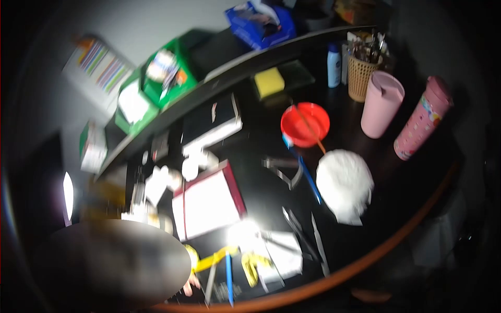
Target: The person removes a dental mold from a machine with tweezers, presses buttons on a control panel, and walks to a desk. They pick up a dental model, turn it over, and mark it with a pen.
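Observation:
At the lower left, a few fingertips (pixel 192 284) show past the edge of a large grey blurred oval (pixel 109 266). I take them for my left hand; most of it is hidden, and its grip cannot be made out. Close beside the fingers lies a yellow strip (pixel 211 260). A blue stick (pixel 229 279) and a thin grey tool (pixel 211 284) lie just right of them. Farther right, a curved yellow piece (pixel 250 268) rests against a white sheet (pixel 288 255). Slim pointed tools, one a silvery blade-like tool (pixel 319 244), lie around the sheet. My right hand does not show.
An open maroon notebook (pixel 237 195) lies mid-table. Behind are a red bowl (pixel 295 130) with a thin stick across it, a crumpled white wad (pixel 344 182), a blue pen-like stick (pixel 310 180), a pink tumbler (pixel 381 107) and a pink bottle (pixel 420 125). An orange-brown edge (pixel 360 271) borders the table.

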A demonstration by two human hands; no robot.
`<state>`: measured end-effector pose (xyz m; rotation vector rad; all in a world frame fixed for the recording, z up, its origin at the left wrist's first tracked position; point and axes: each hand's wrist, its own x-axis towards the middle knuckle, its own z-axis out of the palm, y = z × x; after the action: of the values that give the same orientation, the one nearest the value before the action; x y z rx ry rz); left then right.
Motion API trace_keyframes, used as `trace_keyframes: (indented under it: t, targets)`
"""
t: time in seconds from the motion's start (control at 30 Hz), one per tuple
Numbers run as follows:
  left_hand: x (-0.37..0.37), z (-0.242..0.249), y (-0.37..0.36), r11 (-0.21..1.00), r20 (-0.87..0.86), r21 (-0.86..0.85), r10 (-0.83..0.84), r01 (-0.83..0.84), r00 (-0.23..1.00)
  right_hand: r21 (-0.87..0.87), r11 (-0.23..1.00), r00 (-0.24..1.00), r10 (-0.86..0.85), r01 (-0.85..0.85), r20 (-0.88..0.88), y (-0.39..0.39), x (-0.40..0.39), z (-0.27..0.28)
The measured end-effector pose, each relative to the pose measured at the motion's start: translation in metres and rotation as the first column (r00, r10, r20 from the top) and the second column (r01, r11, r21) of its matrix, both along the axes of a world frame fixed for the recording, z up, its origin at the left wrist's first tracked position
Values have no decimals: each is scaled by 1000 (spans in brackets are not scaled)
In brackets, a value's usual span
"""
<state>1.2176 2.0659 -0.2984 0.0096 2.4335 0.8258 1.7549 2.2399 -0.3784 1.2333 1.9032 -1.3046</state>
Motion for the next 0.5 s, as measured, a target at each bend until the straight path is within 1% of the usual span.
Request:
trace_keyframes:
  t: [0.03, 0.1, 0.17, 0.23, 0.33, 0.5]
  targets:
    - [-18, -1, 33, 998, -17, -2, -63, 63, 998, -14, 1000, 1000, -5, 5, 2, 5, -3, 8]
    - [-52, 0, 77, 981, -31, -31, -191, 190, 981, -41, 999, 1000, -11, 11, 7, 6, -4, 28]
    - [-69, 17, 104, 959, -40, -63, -279, 276, 959, -65, 998, 1000, -2, 1, -8, 1, -10, 47]
    - [-74, 24, 118, 947, -41, -70, -318, 315, 947, -58, 998, 999, 28, -30, -24, 1, -7, 60]
    - [-67, 25, 115, 937, -55, -78, -346, 342, 937, -42, 994, 994, 95, -97, -48, -3, 10, 66]
    - [-40, 11, 64, 924, -138, -121, -376, 362, 916, 11, 977, 972, 212, -212, -103, -24, 36, 44]
